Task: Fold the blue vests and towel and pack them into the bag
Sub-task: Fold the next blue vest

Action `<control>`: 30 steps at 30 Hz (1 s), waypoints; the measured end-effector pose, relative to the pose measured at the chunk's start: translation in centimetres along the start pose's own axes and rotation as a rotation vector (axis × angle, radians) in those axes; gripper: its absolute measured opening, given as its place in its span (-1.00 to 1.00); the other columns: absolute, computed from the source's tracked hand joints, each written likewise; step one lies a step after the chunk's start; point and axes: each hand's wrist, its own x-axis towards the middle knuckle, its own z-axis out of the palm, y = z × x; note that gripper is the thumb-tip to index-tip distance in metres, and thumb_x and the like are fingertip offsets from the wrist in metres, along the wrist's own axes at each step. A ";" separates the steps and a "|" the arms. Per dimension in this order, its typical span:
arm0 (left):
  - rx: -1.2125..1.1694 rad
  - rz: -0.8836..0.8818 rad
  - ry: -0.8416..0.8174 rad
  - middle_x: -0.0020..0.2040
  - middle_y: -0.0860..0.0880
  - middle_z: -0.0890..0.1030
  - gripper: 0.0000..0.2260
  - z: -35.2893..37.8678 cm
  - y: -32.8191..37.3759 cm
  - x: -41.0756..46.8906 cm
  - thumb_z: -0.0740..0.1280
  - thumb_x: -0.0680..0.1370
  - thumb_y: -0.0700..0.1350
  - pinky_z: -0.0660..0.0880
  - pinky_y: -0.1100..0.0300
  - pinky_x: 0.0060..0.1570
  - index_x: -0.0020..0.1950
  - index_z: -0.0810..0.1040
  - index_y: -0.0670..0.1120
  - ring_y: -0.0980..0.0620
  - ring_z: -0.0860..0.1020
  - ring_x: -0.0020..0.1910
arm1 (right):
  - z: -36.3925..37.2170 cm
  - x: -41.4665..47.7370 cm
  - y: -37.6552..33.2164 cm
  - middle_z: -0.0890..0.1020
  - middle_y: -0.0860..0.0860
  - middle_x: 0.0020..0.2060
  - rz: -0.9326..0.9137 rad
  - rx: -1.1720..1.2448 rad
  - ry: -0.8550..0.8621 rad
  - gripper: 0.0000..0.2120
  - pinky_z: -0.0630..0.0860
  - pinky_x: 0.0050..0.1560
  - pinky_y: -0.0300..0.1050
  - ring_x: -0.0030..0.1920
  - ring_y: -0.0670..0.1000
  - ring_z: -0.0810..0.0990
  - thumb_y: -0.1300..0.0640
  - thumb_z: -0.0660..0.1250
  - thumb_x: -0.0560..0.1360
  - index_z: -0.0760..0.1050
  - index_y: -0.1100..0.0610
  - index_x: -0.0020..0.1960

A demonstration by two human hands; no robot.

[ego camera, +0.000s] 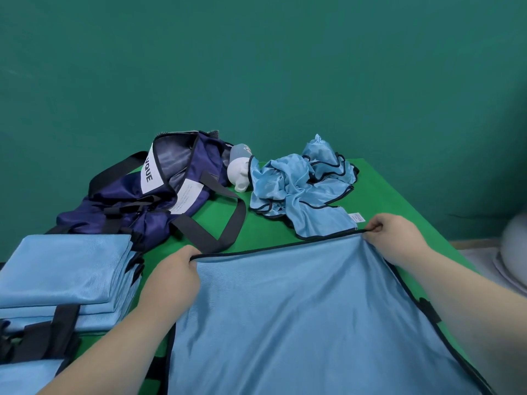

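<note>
A light blue vest [299,309] with black trim lies spread flat on the green table in front of me. My left hand [174,275] pinches its far left corner and my right hand [399,238] pinches its far right corner. A stack of folded blue vests [65,277] sits at the near left. The navy bag [159,195] lies open at the back left, its black straps trailing over the table. A crumpled pile of blue vests [302,183] lies at the back centre.
A white and grey bottle [239,169] lies between the bag and the crumpled pile. The green table [379,195] ends at the right, where a grey rounded object [513,252] stands. A teal wall rises behind.
</note>
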 end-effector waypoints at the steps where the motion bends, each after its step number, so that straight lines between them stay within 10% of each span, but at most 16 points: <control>1: 0.005 -0.005 0.002 -0.20 0.06 0.60 -0.77 0.3 -0.1 0.4 0.17 0.62 -0.20 0.51 0.07 -0.24 0.11 0.55 0.07 0.01 0.55 -0.24 | 0.4 0.2 0.0 0.64 -0.05 -0.17 0.003 -0.031 -0.016 -0.91 0.44 -0.24 -0.15 -0.16 -0.01 0.56 0.14 0.38 0.49 0.54 -0.03 -0.13; 14: 0.361 0.456 0.238 0.03 -0.06 0.50 -0.70 0.5 0.9 -1.6 0.48 0.43 -0.13 0.52 -0.06 -0.17 0.14 0.59 -0.05 -0.16 0.49 -0.06 | 3.8 -4.8 -3.5 0.56 0.01 0.12 -0.430 -0.359 0.027 -0.67 0.48 0.09 0.04 0.13 0.14 0.50 0.01 0.21 0.52 0.57 0.08 0.21; 16: 0.401 0.572 0.086 0.09 0.00 0.51 -0.73 1.2 1.5 -2.4 0.37 0.50 0.01 0.55 -0.04 -0.06 0.18 0.58 -0.01 -0.12 0.54 0.05 | 4.8 -5.7 -4.2 0.54 -0.03 0.17 -0.451 -0.425 -0.063 -0.55 0.44 0.18 0.04 0.21 0.10 0.48 -0.13 0.07 0.52 0.54 0.03 0.25; 20: 0.566 0.441 -0.281 0.56 -0.03 0.19 -0.14 2.2 0.2 -1.6 -0.27 0.41 0.39 0.13 0.03 0.51 0.54 0.24 -0.04 -0.08 0.14 0.55 | 5.6 -6.0 -3.8 0.24 -0.02 0.54 -0.316 -0.519 -0.210 -0.41 0.12 0.51 0.16 0.54 0.09 0.14 -0.34 -0.02 0.59 0.27 -0.08 0.50; 25: 0.640 0.423 -0.250 0.63 0.12 -0.15 -0.19 2.9 -2.4 -0.6 -0.32 0.47 0.49 -0.30 -0.17 0.49 0.63 -0.06 0.11 0.09 -0.19 0.60 | 5.1 -5.6 -1.4 -0.05 -0.08 0.63 -0.323 -0.458 -0.286 -0.06 -0.18 0.58 0.12 0.61 0.04 -0.11 -0.53 -0.38 0.31 -0.02 -0.18 0.61; 30: 0.594 0.471 -0.247 0.62 0.12 -0.20 -0.05 2.8 -2.6 -1.0 -0.47 0.34 0.53 -0.26 -0.03 0.52 0.63 -0.10 0.11 0.12 -0.27 0.58 | 5.3 -5.7 -0.9 -0.08 -0.09 0.63 -0.343 -0.466 -0.271 -0.05 -0.19 0.58 0.12 0.61 0.02 -0.13 -0.53 -0.39 0.30 -0.07 -0.20 0.62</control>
